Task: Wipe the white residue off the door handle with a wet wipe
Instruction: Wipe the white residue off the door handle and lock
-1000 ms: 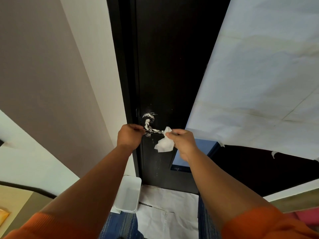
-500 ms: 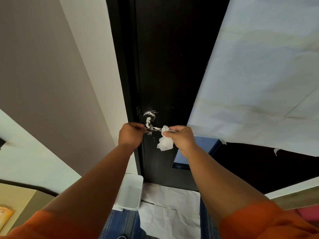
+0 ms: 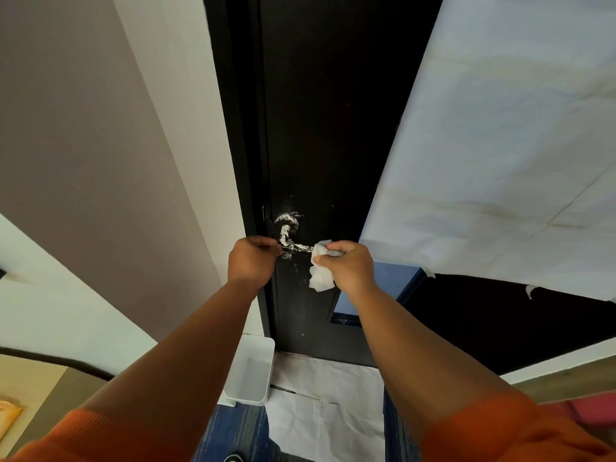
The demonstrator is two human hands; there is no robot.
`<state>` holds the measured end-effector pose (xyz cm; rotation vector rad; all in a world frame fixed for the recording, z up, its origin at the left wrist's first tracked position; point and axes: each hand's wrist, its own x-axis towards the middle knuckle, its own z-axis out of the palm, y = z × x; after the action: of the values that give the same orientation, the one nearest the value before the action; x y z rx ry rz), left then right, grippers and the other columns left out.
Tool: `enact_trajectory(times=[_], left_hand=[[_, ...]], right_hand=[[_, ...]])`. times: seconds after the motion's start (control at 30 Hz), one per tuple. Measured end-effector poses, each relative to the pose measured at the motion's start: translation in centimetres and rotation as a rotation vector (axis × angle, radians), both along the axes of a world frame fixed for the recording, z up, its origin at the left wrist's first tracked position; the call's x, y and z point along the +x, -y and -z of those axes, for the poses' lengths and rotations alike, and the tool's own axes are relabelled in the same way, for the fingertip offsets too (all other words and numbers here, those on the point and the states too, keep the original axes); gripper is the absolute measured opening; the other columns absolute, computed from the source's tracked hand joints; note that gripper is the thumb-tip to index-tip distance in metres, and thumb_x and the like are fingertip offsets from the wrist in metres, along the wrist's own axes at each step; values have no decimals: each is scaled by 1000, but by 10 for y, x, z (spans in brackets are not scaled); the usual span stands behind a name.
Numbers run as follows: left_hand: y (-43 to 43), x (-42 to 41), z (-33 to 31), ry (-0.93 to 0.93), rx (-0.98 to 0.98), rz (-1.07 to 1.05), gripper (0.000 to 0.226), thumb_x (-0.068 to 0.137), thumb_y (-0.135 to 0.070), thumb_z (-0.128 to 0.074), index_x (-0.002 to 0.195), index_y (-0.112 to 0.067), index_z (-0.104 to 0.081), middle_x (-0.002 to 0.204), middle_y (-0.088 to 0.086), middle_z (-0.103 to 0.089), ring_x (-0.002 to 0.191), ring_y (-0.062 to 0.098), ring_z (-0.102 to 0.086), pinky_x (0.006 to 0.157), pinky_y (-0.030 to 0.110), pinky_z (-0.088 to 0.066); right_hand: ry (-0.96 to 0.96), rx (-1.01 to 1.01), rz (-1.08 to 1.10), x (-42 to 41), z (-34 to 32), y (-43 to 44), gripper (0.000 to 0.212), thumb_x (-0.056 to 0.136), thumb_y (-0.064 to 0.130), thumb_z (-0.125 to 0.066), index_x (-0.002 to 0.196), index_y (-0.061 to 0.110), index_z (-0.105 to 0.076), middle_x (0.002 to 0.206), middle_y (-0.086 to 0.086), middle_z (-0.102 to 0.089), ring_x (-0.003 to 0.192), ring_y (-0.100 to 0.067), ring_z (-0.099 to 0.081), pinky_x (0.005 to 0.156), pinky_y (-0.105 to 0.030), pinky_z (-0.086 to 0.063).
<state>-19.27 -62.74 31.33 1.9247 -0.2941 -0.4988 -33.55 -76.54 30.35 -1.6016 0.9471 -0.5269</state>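
While looking down past two orange knitted sleeves [image 3: 500,431], the person is reaching both bare arms out toward a tall dark door [image 3: 333,111]. Low on the floor, a white plastic bin [image 3: 248,371] is standing just beside the door, next to white paper sheets [image 3: 326,405] lying flat. Farther out, the left hand [image 3: 253,261] is curling its fingers tight by the door's edge, at the near end of the thin dark metal door handle [image 3: 296,249]. It looks like it is steadying the handle, but what the fingers are gripping cannot be told. The right hand [image 3: 350,265] is pinching a crumpled white wet wipe [image 3: 320,268] against the far end of the handle bar, with most of the wipe hanging below. Chalky white residue [image 3: 286,228] is sitting thick on the neck and round base of the handle, and small specks are dotting the door around it.

The wipe could just smear the white stuff around if it fills up. The loose hanging part could slip out if the pinch is too soft. Pushing hard could also swing the door.

The far tip of the handle is hiding under the wipe and fingers. The underside of the bar cannot be seen.
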Motion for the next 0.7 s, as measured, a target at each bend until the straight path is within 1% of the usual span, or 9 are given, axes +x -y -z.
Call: enact_trajectory(times=[0.07,0.17,0.3,0.4,0.47,0.53,0.6,0.67,0.7], left_hand=[[0,0,0,-2,-2,-3,9,89,-19,-74,93,-26,-80,93,-4,-77,91,18,-70,90,38,-60],[0,0,1,-5,-4,1,8,90,-21,-75,93,-26,-80,91,-3,-77,91,22,-71,87,40,-60],[0,1,2,7,-2,9,9,90,-20,-74,94,-25,-80,93,-3,-77,88,19,-69,89,39,-60],[0,-1,2,17,7,6,10,89,-19,-73,90,-26,-81,90,-5,-77,83,17,-68,86,39,-60],[0,0,2,11,9,2,10,88,-19,-73,89,-26,-80,89,-6,-77,84,17,-69,84,37,-60],[0,0,2,4,5,2,10,89,-19,-73,90,-26,-80,90,-5,-77,87,19,-70,80,33,-59],[0,0,1,8,3,-2,10,90,-19,-74,92,-26,-80,92,-4,-77,88,18,-69,78,29,-56],[0,0,1,9,2,0,9,90,-19,-74,93,-26,-80,93,-5,-77,88,16,-69,80,29,-56],[0,0,2,8,0,1,9,90,-20,-75,93,-25,-80,93,-5,-77,88,16,-69,83,30,-57]], right_hand=[[3,14,-9,1,1,0,31,73,20,-88,101,23,-75,94,12,-68,88,-9,-67,72,-26,-57],[15,40,-11,-12,0,8,34,76,17,-86,108,17,-76,96,7,-71,90,-14,-69,75,-30,-59],[75,179,3,-27,0,16,35,81,11,-82,114,10,-73,101,-2,-72,91,-18,-70,73,-29,-60],[80,220,20,-14,-2,9,29,80,14,-83,108,13,-74,99,-4,-73,92,-22,-71,78,-36,-60],[78,233,56,1,-3,3,19,81,17,-83,98,15,-75,95,-5,-74,92,-25,-72,79,-39,-60],[84,238,93,11,-4,0,13,82,20,-82,93,17,-75,93,-6,-74,94,-29,-72,83,-44,-59],[102,292,110,11,-4,0,16,84,19,-80,98,14,-75,96,-9,-74,97,-32,-71,86,-46,-58],[131,366,122,1,-8,2,22,86,14,-78,106,8,-72,97,-8,-73,95,-28,-70,86,-43,-59],[150,404,129,-4,-8,4,19,87,11,-77,105,8,-71,96,-7,-72,93,-25,-70,86,-42,-59]])
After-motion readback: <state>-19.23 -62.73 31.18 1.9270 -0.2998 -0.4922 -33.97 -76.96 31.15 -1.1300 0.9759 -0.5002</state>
